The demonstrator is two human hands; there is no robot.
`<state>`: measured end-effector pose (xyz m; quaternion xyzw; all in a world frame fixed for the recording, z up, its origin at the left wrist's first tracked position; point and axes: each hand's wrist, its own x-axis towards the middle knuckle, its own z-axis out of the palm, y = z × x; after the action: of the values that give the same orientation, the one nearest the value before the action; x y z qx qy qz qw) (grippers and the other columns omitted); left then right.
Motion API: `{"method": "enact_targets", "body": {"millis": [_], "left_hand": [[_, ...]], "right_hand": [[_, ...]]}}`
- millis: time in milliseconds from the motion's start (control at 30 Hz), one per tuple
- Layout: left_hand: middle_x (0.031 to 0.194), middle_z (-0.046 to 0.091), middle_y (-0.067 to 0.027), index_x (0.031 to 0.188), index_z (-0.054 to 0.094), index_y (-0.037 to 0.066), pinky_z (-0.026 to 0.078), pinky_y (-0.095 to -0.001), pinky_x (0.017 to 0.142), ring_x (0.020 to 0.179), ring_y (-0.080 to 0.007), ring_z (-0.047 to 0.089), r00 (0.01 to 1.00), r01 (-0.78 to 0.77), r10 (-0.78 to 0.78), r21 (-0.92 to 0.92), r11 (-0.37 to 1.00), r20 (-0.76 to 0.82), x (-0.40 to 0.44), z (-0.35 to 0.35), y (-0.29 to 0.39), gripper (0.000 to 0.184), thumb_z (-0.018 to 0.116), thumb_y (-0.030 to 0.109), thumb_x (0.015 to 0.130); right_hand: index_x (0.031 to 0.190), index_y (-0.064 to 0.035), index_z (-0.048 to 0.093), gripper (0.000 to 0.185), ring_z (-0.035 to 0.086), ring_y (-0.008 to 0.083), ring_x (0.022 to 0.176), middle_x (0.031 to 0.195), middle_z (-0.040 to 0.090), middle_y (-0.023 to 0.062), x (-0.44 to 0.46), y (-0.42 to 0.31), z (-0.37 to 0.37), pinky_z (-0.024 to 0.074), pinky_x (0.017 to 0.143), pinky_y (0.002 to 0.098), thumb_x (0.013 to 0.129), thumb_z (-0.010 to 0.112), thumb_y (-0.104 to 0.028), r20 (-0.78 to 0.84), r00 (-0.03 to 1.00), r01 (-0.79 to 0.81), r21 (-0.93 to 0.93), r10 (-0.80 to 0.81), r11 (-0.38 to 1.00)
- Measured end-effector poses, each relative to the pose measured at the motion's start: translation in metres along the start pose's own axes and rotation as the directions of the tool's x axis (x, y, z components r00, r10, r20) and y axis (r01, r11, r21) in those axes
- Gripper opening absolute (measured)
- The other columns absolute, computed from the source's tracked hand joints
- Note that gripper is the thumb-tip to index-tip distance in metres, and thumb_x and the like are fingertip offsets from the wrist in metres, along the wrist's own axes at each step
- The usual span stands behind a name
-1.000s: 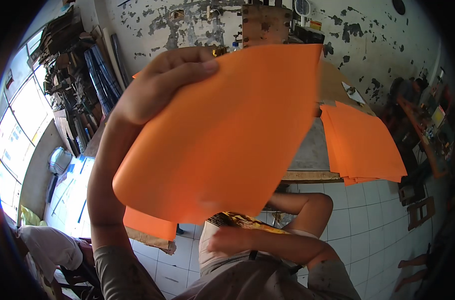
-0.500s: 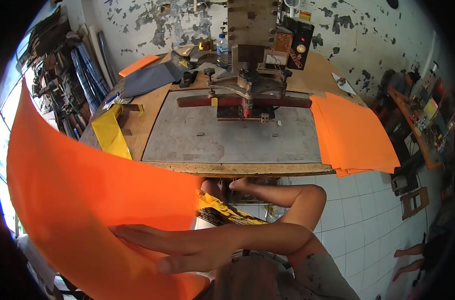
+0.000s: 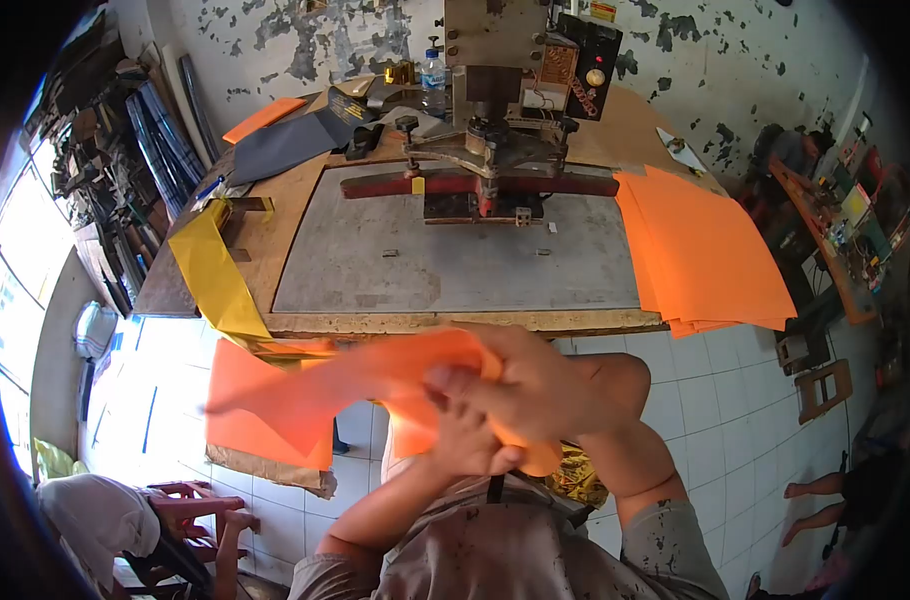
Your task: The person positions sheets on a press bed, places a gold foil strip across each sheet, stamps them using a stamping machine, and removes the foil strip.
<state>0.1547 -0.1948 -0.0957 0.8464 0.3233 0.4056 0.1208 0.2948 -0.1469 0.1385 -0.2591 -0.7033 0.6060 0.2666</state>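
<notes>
A flexible orange sheet (image 3: 395, 372) is bent over between my two hands in front of my torso, blurred by motion. My right hand (image 3: 535, 385) grips its bunched right part from above. Just below and to the left, my left hand (image 3: 465, 438) is closed against the same sheet, its thumb near the lower fold. Part of the fingers is hidden or smeared. Beyond my hands stands a press with a red bar (image 3: 565, 186) over a grey metal plate (image 3: 365, 270). To its right lies a stack of orange sheets (image 3: 710, 255).
A gold foil strip (image 3: 215, 275) hangs off the table's left edge. Below it, more orange sheets (image 3: 245, 425) rest on brown board. Crumpled gold foil (image 3: 578, 475) lies by my right side. A dark grey piece (image 3: 285, 150) and a bottle (image 3: 433, 82) sit behind. Another person (image 3: 105, 520) is lower left.
The large orange sheet has swung down from the left and is now folded up between my hands. My left hand has come into view, and the orange sheets at lower left are uncovered.
</notes>
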Motion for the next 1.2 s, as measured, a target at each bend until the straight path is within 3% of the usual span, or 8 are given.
{"method": "enact_targets", "body": {"millis": [67, 300, 433, 567, 767, 800, 933, 1200], "left_hand": [[0.155, 0.043, -0.0257, 0.154, 0.045, 0.008, 0.02, -0.0655, 0.12, 0.149, -0.0496, 0.031, 0.999, -0.039, 0.046, 0.344, 0.938, -0.012, 0.02, 0.023, 0.025, 0.072, 0.055, 0.053, 0.099], [0.104, 0.073, -0.0094, 0.118, 0.074, 0.008, 0.058, -0.0418, 0.081, 0.094, -0.0297, 0.072, 0.898, 0.315, -0.293, -0.016, 0.949, 0.327, 0.02, -0.029, 0.043, 0.039, 0.081, 0.028, 0.085], [0.135, 0.058, -0.0253, 0.135, 0.055, -0.002, 0.053, -0.0487, 0.095, 0.123, -0.0406, 0.059, 0.737, 0.45, -0.29, 0.123, 0.884, -0.611, -0.027, -0.057, -0.013, 0.068, 0.084, 0.014, 0.076], [0.157, 0.031, -0.0254, 0.16, 0.013, -0.001, 0.036, -0.0517, 0.113, 0.139, -0.0365, 0.039, 0.421, 0.692, -0.213, 0.16, 0.704, -0.882, 0.007, -0.103, -0.05, 0.104, 0.08, 0.036, 0.09], [0.142, 0.056, -0.0132, 0.163, 0.006, 0.002, 0.05, -0.0294, 0.095, 0.126, -0.0156, 0.055, 0.327, 0.315, -0.691, -0.615, 0.723, -0.645, 0.028, -0.117, -0.07, 0.085, 0.063, 0.025, 0.105], [0.13, 0.064, -0.0104, 0.157, 0.03, -0.001, 0.052, -0.0256, 0.089, 0.113, -0.0125, 0.062, 0.271, 0.167, -0.694, -0.677, 0.716, -0.667, 0.04, -0.125, -0.068, 0.063, 0.06, 0.021, 0.107], [0.1, 0.072, -0.004, 0.112, 0.069, -0.004, 0.054, -0.0234, 0.078, 0.088, -0.0091, 0.067, 0.384, 0.217, -0.726, -0.709, 0.671, -0.57, 0.025, -0.182, -0.078, 0.025, 0.065, 0.02, 0.105], [0.107, 0.073, -0.0061, 0.122, 0.066, -0.003, 0.055, -0.0247, 0.08, 0.093, -0.0094, 0.068, 0.469, 0.404, -0.763, -0.66, 0.633, -0.445, 0.013, -0.224, -0.095, 0.03, 0.066, 0.02, 0.103]], "right_hand": [[0.128, 0.0003, 0.065, 0.048, 0.063, 0.0123, 0.099, 0.105, 0.071, 0.0072, -0.003, -0.01, -0.01, 0.0512, 0.09, 0.0287, 0.101, 0.069, -0.039, -0.125, 0.992, 0.034, 0.136, -0.017, 0.99], [0.121, 0.0009, 0.066, 0.046, 0.071, 0.011, 0.095, 0.107, 0.073, 0.0076, -0.005, -0.041, -0.09, 0.0564, 0.081, 0.0269, 0.104, 0.062, -0.042, -0.522, 0.853, 0.21, 0.3, -0.024, 0.931], [0.132, -0.002, 0.06, 0.043, 0.072, 0.0184, 0.1, 0.116, 0.072, 0.009, -0.001, -0.054, -0.13, 0.0589, 0.083, 0.0329, 0.108, 0.053, -0.037, -0.504, 0.856, 0.387, 0.471, -0.118, 0.793], [0.141, -0.0026, 0.054, 0.044, 0.068, 0.0229, 0.114, 0.131, 0.067, 0.0114, -0.005, -0.051, -0.156, 0.0566, 0.094, 0.038, 0.111, 0.043, -0.034, -0.334, 0.925, 0.37, 0.685, -0.181, 0.627], [0.143, -0.0044, 0.054, 0.048, 0.068, 0.0237, 0.116, 0.134, 0.066, 0.0115, -0.018, -0.039, -0.15, 0.0559, 0.096, 0.0378, 0.111, 0.042, -0.038, -0.43, 0.892, 0.431, 0.707, -0.143, 0.561], [0.143, -0.0038, 0.054, 0.047, 0.068, 0.0224, 0.115, 0.133, 0.067, 0.011, -0.022, -0.034, -0.155, 0.0559, 0.095, 0.0364, 0.111, 0.044, -0.037, -0.457, 0.881, 0.432, 0.676, -0.12, 0.597], [0.142, -0.0004, 0.056, 0.043, 0.068, 0.0174, 0.112, 0.132, 0.067, 0.009, -0.052, 0.014, -0.206, 0.0553, 0.094, 0.0316, 0.108, 0.052, -0.027, -0.609, 0.792, 0.281, 0.284, -0.054, 0.917], [0.147, 0.0034, 0.05, 0.046, 0.065, 0.0155, 0.114, 0.126, 0.068, 0.0118, -0.068, 0.05, -0.192, 0.0503, 0.1, 0.0291, 0.102, 0.058, -0.006, -0.622, 0.783, 0.059, 0.039, -0.022, 0.997]]}}
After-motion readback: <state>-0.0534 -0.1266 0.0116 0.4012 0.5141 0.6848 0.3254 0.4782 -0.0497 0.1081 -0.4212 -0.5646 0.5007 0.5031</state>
